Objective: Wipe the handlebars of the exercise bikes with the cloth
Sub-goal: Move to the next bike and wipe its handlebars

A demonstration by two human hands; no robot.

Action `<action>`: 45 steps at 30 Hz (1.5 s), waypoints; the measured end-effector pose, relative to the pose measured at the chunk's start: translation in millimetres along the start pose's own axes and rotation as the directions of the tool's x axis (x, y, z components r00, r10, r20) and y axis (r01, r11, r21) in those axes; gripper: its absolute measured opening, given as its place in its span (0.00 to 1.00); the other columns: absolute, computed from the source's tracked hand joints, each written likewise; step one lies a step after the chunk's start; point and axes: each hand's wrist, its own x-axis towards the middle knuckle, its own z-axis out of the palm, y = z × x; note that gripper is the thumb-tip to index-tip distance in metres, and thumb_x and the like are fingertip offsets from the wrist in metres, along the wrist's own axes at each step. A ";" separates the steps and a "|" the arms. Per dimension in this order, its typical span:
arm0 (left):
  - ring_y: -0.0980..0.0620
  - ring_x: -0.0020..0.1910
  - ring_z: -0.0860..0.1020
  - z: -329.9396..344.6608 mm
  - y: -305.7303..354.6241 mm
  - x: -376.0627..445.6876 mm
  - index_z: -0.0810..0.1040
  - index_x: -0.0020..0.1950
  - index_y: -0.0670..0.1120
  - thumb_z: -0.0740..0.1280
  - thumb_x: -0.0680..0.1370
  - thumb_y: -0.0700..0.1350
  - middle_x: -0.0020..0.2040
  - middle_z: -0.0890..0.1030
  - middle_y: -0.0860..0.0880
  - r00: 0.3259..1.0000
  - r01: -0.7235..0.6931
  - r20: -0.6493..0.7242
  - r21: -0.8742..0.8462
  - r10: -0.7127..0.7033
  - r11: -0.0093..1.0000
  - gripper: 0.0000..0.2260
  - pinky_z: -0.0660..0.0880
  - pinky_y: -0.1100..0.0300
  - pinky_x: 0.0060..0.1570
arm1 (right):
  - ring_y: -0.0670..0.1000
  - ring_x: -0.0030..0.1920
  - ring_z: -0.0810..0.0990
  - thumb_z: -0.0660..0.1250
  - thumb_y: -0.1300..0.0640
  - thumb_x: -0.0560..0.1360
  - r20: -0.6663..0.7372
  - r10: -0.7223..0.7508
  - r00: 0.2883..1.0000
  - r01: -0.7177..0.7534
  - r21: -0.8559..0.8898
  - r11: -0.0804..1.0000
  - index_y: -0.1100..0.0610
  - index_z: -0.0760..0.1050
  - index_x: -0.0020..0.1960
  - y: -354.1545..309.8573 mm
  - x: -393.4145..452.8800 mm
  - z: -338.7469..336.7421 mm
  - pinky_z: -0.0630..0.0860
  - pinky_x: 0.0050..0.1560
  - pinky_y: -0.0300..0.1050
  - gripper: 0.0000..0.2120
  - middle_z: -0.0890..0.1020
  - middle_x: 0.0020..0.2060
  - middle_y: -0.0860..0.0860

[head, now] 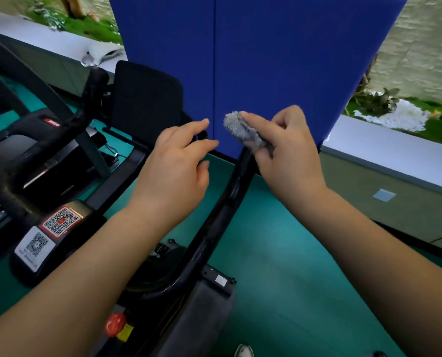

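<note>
A black handlebar (pixel 222 202) of the exercise bike runs from the lower middle up toward the centre. At its far tip my right hand (pixel 289 161) is shut on a grey fluffy cloth (pixel 240 130), which wraps the bar's end. My left hand (pixel 176 166) hovers just left of that tip with its fingers spread and holds nothing. Its fingertips reach toward another dark bar end (pixel 201 135), mostly hidden behind them.
A black tablet screen (pixel 147 99) stands upright on the bike's console at the left. QR code stickers (pixel 47 233) sit on the frame below it. A red knob (pixel 115 324) is at the bottom. A blue partition (pixel 266 60) rises behind, above the green floor (pixel 279 253).
</note>
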 end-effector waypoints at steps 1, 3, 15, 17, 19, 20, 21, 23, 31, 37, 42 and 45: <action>0.46 0.65 0.68 -0.1 -0.3 -0.5 0.77 0.63 0.45 0.66 0.75 0.38 0.69 0.71 0.49 1.000 0.005 -0.004 -0.011 -0.005 1.000 0.17 0.64 0.60 0.62 | 0.54 0.42 0.70 0.67 0.60 0.73 0.001 0.015 1.000 -0.015 -0.005 1.000 0.50 0.76 0.63 -1.0 0.4 0.8 0.71 0.37 0.47 0.19 0.67 0.44 0.53; 0.47 0.64 0.68 0.3 -0.2 -2.0 0.77 0.63 0.46 0.66 0.75 0.38 0.69 0.71 0.49 1.000 0.006 -0.005 -0.022 -0.006 1.000 0.17 0.63 0.61 0.61 | 0.53 0.41 0.69 0.69 0.59 0.73 0.044 0.004 0.999 -0.004 -0.003 1.000 0.50 0.76 0.62 -3.7 -13.9 2.3 0.69 0.36 0.45 0.19 0.67 0.43 0.53; 0.49 0.65 0.67 -5.8 1.2 -2.7 0.76 0.64 0.47 0.65 0.75 0.38 0.70 0.70 0.52 1.000 0.024 0.015 -0.025 -0.024 0.999 0.17 0.63 0.62 0.60 | 0.54 0.44 0.70 0.66 0.58 0.74 0.063 0.054 0.997 -0.050 -0.064 0.997 0.48 0.77 0.60 -3.7 18.7 -4.9 0.72 0.37 0.47 0.15 0.67 0.45 0.52; 0.50 0.66 0.67 -5.2 3.5 -2.5 0.76 0.64 0.47 0.65 0.76 0.38 0.70 0.70 0.51 0.999 0.030 0.020 -0.028 -0.030 0.999 0.17 0.62 0.63 0.60 | 0.54 0.43 0.70 0.65 0.56 0.74 0.077 0.069 0.995 -0.067 -0.029 0.997 0.48 0.78 0.59 -3.0 18.6 -4.9 0.72 0.38 0.46 0.14 0.66 0.45 0.51; 0.49 0.65 0.67 -4.5 4.3 -2.4 0.76 0.65 0.47 0.65 0.75 0.38 0.70 0.70 0.51 1.000 0.021 0.022 -0.019 -0.020 1.000 0.18 0.62 0.62 0.60 | 0.54 0.41 0.70 0.67 0.58 0.73 0.088 0.014 0.996 -0.013 -0.013 1.000 0.50 0.78 0.59 -5.2 -0.2 -1.8 0.70 0.36 0.45 0.15 0.66 0.43 0.51; 0.48 0.65 0.67 -4.5 4.4 -2.4 0.76 0.65 0.47 0.65 0.75 0.38 0.70 0.70 0.51 1.000 0.018 0.022 -0.015 -0.017 1.000 0.18 0.63 0.62 0.59 | 0.54 0.40 0.70 0.69 0.59 0.71 0.110 -0.014 0.994 0.015 -0.009 1.000 0.50 0.78 0.59 -7.6 -14.9 0.3 0.69 0.35 0.45 0.16 0.66 0.42 0.51; 0.49 0.65 0.67 -4.7 4.3 -2.3 0.76 0.65 0.47 0.65 0.75 0.38 0.70 0.70 0.51 1.000 0.018 0.021 -0.015 -0.018 1.000 0.18 0.64 0.61 0.59 | 0.53 0.40 0.69 0.70 0.60 0.71 0.140 -0.033 0.990 0.034 -0.001 0.999 0.51 0.78 0.60 -10.1 -29.3 2.3 0.69 0.34 0.45 0.18 0.66 0.42 0.51; 0.49 0.66 0.68 -5.6 3.5 -2.0 0.76 0.65 0.47 0.66 0.75 0.38 0.70 0.70 0.51 1.000 0.021 0.019 -0.018 -0.021 1.000 0.18 0.65 0.60 0.58 | 0.53 0.40 0.69 0.73 0.61 0.69 0.161 -0.048 0.986 0.048 0.006 0.999 0.51 0.78 0.61 -11.2 -45.1 4.9 0.70 0.33 0.46 0.21 0.67 0.41 0.51; 0.49 0.66 0.68 -5.1 4.6 -0.1 0.77 0.63 0.48 0.66 0.75 0.38 0.68 0.72 0.52 0.999 0.035 0.010 -0.020 -0.035 0.999 0.17 0.65 0.60 0.60 | 0.42 0.39 0.69 0.68 0.50 0.73 0.128 0.234 0.964 -0.256 0.204 0.945 0.46 0.79 0.56 1.9 23.9 -2.6 0.66 0.39 0.28 0.11 0.67 0.45 0.50; 0.50 0.65 0.69 -5.5 5.3 0.6 0.77 0.63 0.47 0.66 0.75 0.37 0.68 0.72 0.52 0.999 0.034 0.003 -0.024 -0.034 0.999 0.17 0.67 0.60 0.59 | 0.37 0.53 0.76 0.60 0.52 0.79 0.282 0.371 0.885 -0.463 0.439 0.770 0.47 0.74 0.65 17.9 29.1 -4.7 0.66 0.47 0.22 0.15 0.78 0.56 0.41; 0.49 0.65 0.69 -4.7 6.0 1.4 0.77 0.62 0.47 0.65 0.75 0.37 0.67 0.73 0.51 1.000 0.030 -0.002 -0.004 -0.030 1.000 0.16 0.66 0.61 0.59 | 0.31 0.50 0.76 0.59 0.51 0.80 0.390 0.379 0.839 -0.543 0.559 0.627 0.45 0.72 0.65 21.7 11.9 -10.0 0.70 0.44 0.22 0.14 0.79 0.55 0.37; 0.49 0.64 0.69 -3.3 7.9 1.6 0.78 0.62 0.46 0.66 0.75 0.37 0.66 0.74 0.50 0.999 0.039 -0.014 0.004 -0.039 0.999 0.16 0.65 0.62 0.59 | 0.32 0.42 0.78 0.60 0.52 0.79 0.369 0.467 0.804 -0.586 0.625 0.515 0.46 0.72 0.64 18.1 -2.5 -8.6 0.73 0.40 0.27 0.13 0.80 0.49 0.39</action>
